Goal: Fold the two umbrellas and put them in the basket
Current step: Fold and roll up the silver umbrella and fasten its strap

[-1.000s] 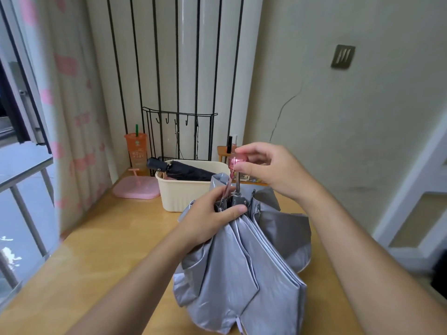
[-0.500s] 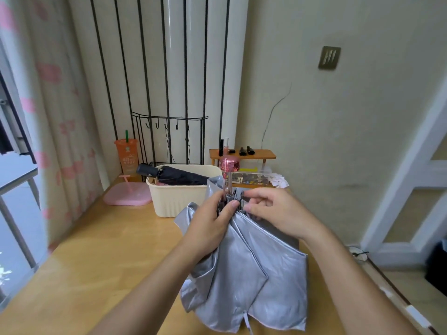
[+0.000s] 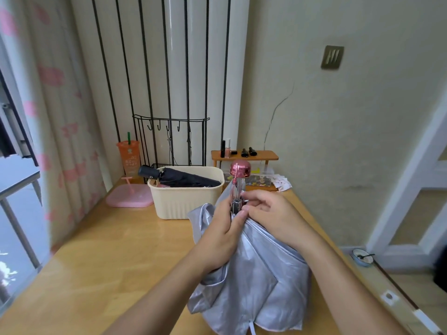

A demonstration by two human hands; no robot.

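Observation:
A silver-grey umbrella (image 3: 256, 281) stands handle-up on the wooden table, its loose fabric hanging down. Its pink metallic handle (image 3: 238, 169) sticks up above my hands. My left hand (image 3: 222, 234) grips the gathered fabric and ribs just below the shaft. My right hand (image 3: 268, 213) pinches the rib ends beside the shaft, touching the left thumb. A folded black umbrella (image 3: 180, 177) lies across the cream ribbed basket (image 3: 186, 201), its handle poking over the left rim.
A pink lid with a straw (image 3: 129, 197) and an orange cup (image 3: 129, 157) sit left of the basket. A small wooden shelf (image 3: 244, 155) with cosmetics stands behind, beside a black wire rack (image 3: 169, 131). Curtain and window are at left.
My right hand left the pink handle and came down to the rib ends beside my left hand. The view shifted slightly right and up.

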